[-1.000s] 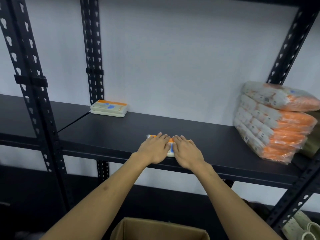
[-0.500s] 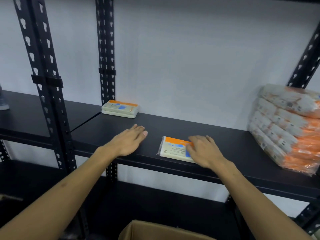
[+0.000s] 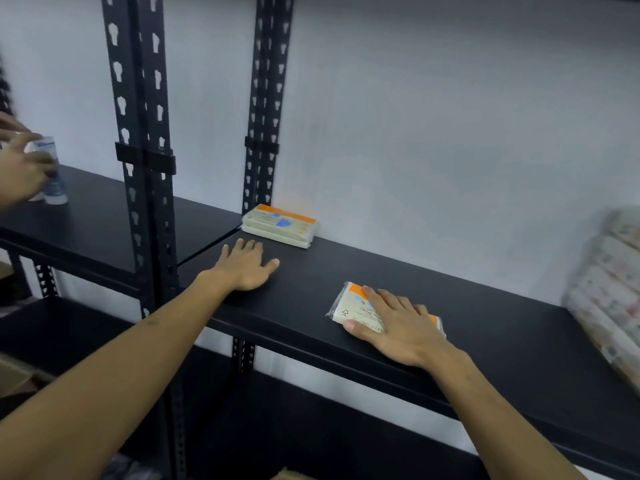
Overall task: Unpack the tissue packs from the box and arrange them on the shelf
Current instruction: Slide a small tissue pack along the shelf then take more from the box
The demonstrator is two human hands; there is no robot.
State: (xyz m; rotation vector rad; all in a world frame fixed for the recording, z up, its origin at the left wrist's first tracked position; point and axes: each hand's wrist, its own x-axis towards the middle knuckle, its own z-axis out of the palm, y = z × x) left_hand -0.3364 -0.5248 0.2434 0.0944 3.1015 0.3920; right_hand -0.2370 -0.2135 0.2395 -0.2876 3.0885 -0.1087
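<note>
Right hand (image 3: 398,325): fingers (image 3: 382,299) straight, pressed flat on 1 tissue pack (image 3: 349,306) lying near the shelf (image 3: 502,327) front edge. Print partly readable: "ultra", "facial"; orange band on top. Left hand (image 3: 247,263): fingers (image 3: 242,244) spread flat on bare shelf, holding nothing, just before 2 stacked packs (image 3: 280,230) at the back wall. Bundle of packs (image 3: 609,289) far right, blurred. Another person's hands (image 3: 17,161) far left hold a small bottle (image 3: 48,168).

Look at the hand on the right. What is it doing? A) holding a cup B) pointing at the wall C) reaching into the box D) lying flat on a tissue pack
D: the right hand lies with straight fingers on top of the tissue pack near the front edge of the black shelf.
</note>
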